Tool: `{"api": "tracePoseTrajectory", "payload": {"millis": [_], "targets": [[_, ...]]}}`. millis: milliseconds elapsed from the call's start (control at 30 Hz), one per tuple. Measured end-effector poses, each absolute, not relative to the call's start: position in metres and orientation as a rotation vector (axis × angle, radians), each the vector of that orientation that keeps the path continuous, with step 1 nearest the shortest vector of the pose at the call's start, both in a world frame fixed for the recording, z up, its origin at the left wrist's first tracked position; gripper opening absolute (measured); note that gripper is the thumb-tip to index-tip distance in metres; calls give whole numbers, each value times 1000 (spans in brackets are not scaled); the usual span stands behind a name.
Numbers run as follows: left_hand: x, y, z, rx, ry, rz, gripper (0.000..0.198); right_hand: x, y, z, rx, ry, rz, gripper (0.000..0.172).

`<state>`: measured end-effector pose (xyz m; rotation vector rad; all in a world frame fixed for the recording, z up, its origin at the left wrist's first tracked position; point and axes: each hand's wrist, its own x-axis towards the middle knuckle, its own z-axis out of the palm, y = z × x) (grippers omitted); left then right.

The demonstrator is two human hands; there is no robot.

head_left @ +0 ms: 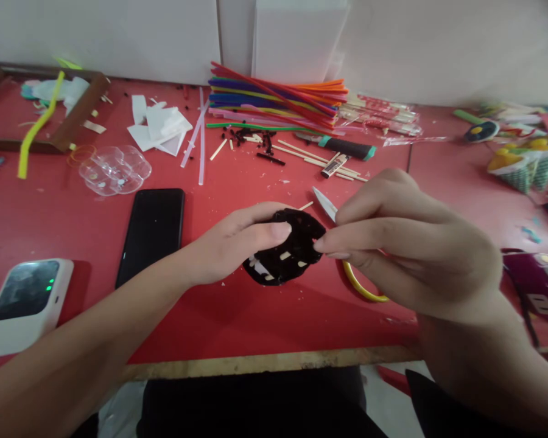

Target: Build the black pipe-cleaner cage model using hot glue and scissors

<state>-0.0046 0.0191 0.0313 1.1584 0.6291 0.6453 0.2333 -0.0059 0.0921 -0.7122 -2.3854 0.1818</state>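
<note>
A round black fuzzy piece point(296, 240) with several small pale bits on it is held above the red table. My left hand point(237, 240) grips it from the left, thumb on top and the other fingers hidden beneath. At its right edge my right hand point(393, 243) has its fingertips pinched together, touching the piece; whatever small thing they may hold is too small to tell. Partly covered by my right hand lie scissors with a yellow handle point(363, 287) and a pale blade point(324, 204).
Behind lie a bundle of coloured pipe cleaners point(274, 100), pliers point(347, 147), thin sticks point(308, 159) and white paper pieces point(162, 126). To the left are a black phone point(150, 234), a white device point(30, 298), a clear flower-shaped case point(115, 170) and a brown tray point(73, 118).
</note>
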Motion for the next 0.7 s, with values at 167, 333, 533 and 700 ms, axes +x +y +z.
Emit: {"api": "tracePoseTrajectory", "payload": {"millis": [167, 333, 533, 700], "targets": [[-1, 20, 34, 1013, 671, 562, 54, 231, -9, 90, -695, -2350, 168, 25], [0, 21, 37, 890, 662, 452, 49, 229, -11, 87, -662, -2332, 186, 13], [-1, 18, 37, 907, 655, 381, 54, 226, -12, 86, -667, -2290, 183, 16], [0, 18, 37, 864, 635, 406, 49, 225, -12, 86, -676, -2278, 185, 21]]}}
